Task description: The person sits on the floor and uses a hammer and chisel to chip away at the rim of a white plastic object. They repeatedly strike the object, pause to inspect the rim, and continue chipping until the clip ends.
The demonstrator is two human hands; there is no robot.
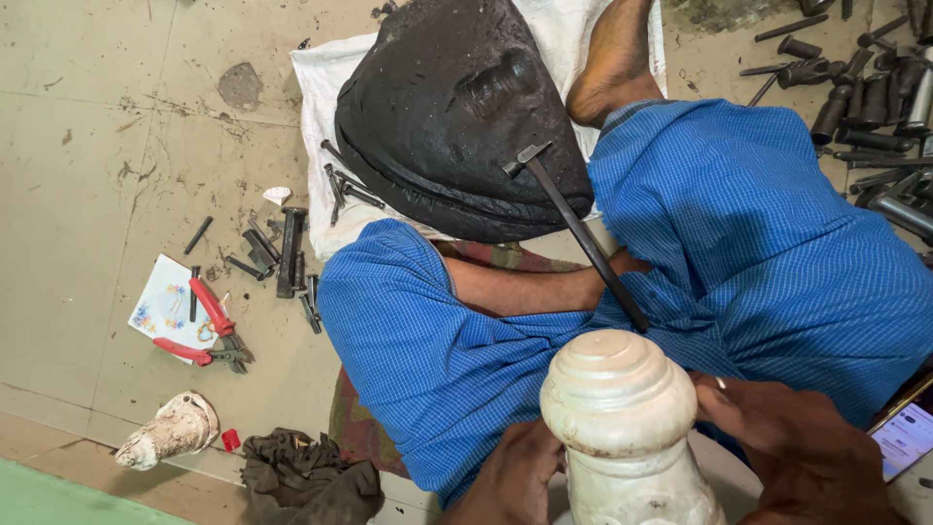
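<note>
the person sits cross-legged on the floor in blue checked cloth, and both hands are on a white carved stone piece (pixel 622 428) with a round ringed top. the left hand (pixel 510 481) is pressed against the stone's left side, fingers close together and curled onto it. the right hand (pixel 792 442) is on the stone's right side, fingers bent and lying against it. so the stone stands upright right between the two sets of fingers, touching both.

just above the stone's top, past the fingers, a dark hammer (pixel 578 228) lies slanted across the lap, its head resting on a big black cushion (pixel 452 107). far out to the left of the left fingers, red-handled pliers (pixel 209 335) lie on a small printed card. lower left, well away from the fingers, a smaller white carved piece (pixel 170 431) lies on its side beside a crumpled dark rag (pixel 306 472). a phone's lit screen (pixel 906 437) shows just right of the right hand.
</note>
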